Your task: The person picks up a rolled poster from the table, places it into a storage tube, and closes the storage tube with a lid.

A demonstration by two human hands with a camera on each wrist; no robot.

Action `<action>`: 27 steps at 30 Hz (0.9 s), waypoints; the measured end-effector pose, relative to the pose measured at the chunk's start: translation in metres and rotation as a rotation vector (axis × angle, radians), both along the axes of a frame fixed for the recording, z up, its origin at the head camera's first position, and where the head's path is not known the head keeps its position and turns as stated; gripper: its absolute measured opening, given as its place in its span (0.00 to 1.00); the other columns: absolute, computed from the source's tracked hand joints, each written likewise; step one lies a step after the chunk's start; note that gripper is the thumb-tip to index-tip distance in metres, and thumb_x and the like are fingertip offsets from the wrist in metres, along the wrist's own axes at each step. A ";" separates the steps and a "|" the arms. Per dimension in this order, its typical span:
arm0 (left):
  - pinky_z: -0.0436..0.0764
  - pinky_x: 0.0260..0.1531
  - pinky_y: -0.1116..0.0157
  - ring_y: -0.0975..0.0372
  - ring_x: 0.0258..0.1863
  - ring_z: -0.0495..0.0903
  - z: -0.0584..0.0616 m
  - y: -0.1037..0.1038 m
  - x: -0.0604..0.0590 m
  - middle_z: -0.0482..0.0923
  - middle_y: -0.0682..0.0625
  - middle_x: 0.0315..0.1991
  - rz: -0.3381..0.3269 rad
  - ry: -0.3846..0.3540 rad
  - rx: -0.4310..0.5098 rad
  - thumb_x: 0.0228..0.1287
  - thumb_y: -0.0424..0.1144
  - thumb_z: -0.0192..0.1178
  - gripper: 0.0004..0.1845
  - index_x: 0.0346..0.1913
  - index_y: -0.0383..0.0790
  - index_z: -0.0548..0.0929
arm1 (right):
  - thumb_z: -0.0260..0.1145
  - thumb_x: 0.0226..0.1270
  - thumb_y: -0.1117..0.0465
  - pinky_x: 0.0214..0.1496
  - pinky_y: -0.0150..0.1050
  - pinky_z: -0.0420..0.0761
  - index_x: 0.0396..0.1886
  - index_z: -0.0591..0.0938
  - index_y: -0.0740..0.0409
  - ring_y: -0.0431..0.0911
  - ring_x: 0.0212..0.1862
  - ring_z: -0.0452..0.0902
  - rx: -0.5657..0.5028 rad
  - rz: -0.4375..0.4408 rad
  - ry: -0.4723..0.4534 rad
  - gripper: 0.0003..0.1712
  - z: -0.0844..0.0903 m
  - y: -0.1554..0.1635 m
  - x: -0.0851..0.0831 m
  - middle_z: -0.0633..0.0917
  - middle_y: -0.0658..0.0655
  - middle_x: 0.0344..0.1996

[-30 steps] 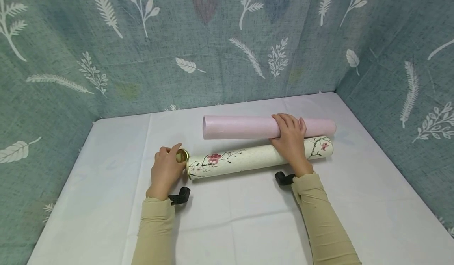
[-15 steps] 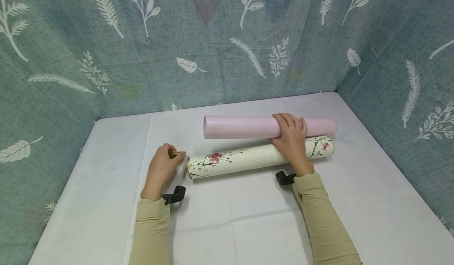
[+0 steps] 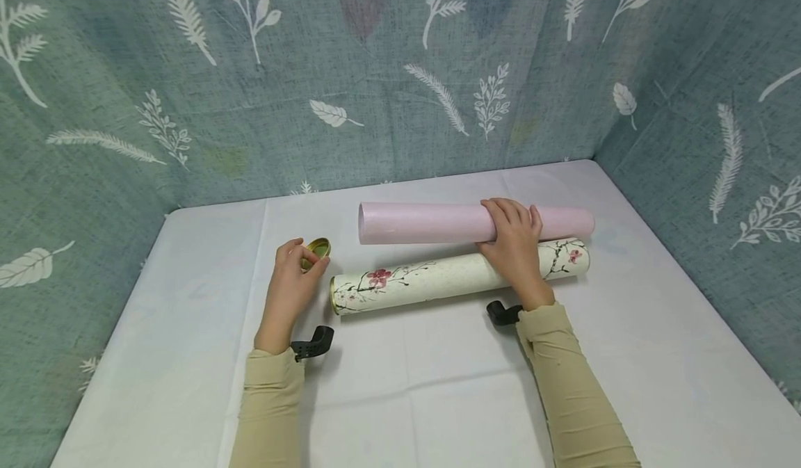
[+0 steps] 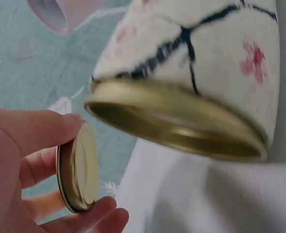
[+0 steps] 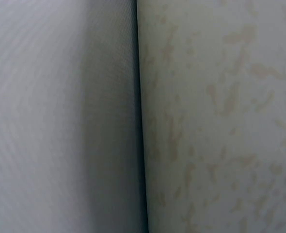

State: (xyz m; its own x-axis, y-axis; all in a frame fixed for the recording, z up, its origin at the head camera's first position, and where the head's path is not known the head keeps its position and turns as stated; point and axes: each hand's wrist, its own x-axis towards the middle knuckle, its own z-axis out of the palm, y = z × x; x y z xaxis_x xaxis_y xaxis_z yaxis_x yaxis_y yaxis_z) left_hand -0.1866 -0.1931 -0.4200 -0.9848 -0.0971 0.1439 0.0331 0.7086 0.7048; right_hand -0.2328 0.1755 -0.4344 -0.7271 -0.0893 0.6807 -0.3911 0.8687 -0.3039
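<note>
A round gold metal lid (image 3: pixel 320 248) is pinched in my left hand (image 3: pixel 289 288), between the thumb and fingers. The left wrist view shows the lid (image 4: pixel 85 167) tilted on edge, apart from the tube. Beside it lies a cream cardboard tube (image 3: pixel 438 280) with plum-blossom branches. Its near end in that view has a gold rim (image 4: pixel 182 121) and is uncovered; little of the inside shows. My right hand (image 3: pixel 514 249) lies across the tube, its fingers curled over a pink paper roll (image 3: pixel 425 223) behind it. The thumb is at the gap between roll and tube.
A white cloth covers the table (image 3: pixel 375 398). Grey-green leaf-patterned curtains (image 3: pixel 375 141) stand along its back and sides. A black wrist camera (image 3: pixel 315 343) sits on the left wrist, and another black camera (image 3: pixel 502 313) on the right, close to the tube.
My left hand has drawn the gold lid off the tube's left end, turned it and raised it slightly away. The right hand, tube and pink roll stay in place.
</note>
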 end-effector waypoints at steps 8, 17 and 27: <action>0.72 0.46 0.62 0.55 0.50 0.73 0.012 0.018 0.000 0.65 0.48 0.61 -0.084 -0.045 0.461 0.61 0.55 0.51 0.24 0.35 0.33 0.70 | 0.77 0.33 0.61 0.62 0.56 0.44 0.53 0.74 0.50 0.52 0.57 0.62 -0.004 0.004 0.002 0.40 -0.001 0.001 0.000 0.74 0.53 0.52; 0.63 0.56 0.54 0.51 0.58 0.66 0.029 0.039 0.008 0.60 0.41 0.61 -0.370 -0.038 0.852 0.66 0.45 0.48 0.25 0.62 0.43 0.55 | 0.77 0.33 0.60 0.61 0.56 0.45 0.53 0.74 0.50 0.51 0.57 0.62 0.003 0.005 0.011 0.39 -0.002 0.002 -0.001 0.74 0.52 0.51; 0.59 0.59 0.54 0.57 0.64 0.56 0.046 0.055 0.019 0.41 0.49 0.69 -0.443 -0.030 0.845 0.70 0.43 0.41 0.27 0.67 0.65 0.46 | 0.77 0.34 0.59 0.61 0.56 0.46 0.54 0.73 0.49 0.50 0.57 0.62 0.024 0.026 0.013 0.40 0.000 0.001 0.000 0.74 0.52 0.52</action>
State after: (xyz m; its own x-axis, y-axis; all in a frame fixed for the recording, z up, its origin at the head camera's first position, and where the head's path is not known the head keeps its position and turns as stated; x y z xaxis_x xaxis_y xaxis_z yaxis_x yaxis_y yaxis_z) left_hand -0.1677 -0.1377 -0.3741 -0.9592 0.2252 0.1710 0.1498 -0.1081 0.9828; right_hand -0.2332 0.1761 -0.4340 -0.7151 -0.1245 0.6879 -0.4180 0.8649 -0.2780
